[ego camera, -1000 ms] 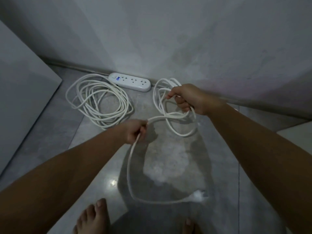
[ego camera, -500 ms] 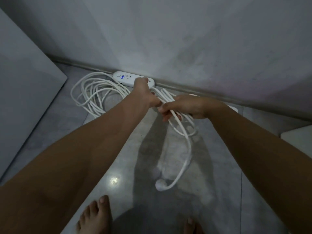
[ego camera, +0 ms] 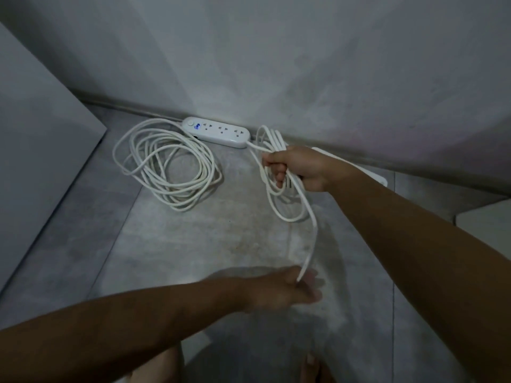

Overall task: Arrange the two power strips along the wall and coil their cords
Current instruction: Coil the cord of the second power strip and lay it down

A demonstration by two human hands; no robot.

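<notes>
white cord loops [ego camera: 279, 172] gripped in right hand [ego camera: 298, 170]; left hand [ego camera: 284, 291] blurred, pinching cord end; coiled cord [ego camera: 166, 164] beside power strip [ego camera: 218, 131].

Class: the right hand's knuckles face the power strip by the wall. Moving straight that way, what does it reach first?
Probably the near end of the power strip, since the right hand already grips the cord loops; depth is uncertain.

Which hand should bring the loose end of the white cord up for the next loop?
The left hand. It already grips the loose tail of the white cord low near the floor, while the right hand is full, clamping the gathered loops by the wall.
</notes>
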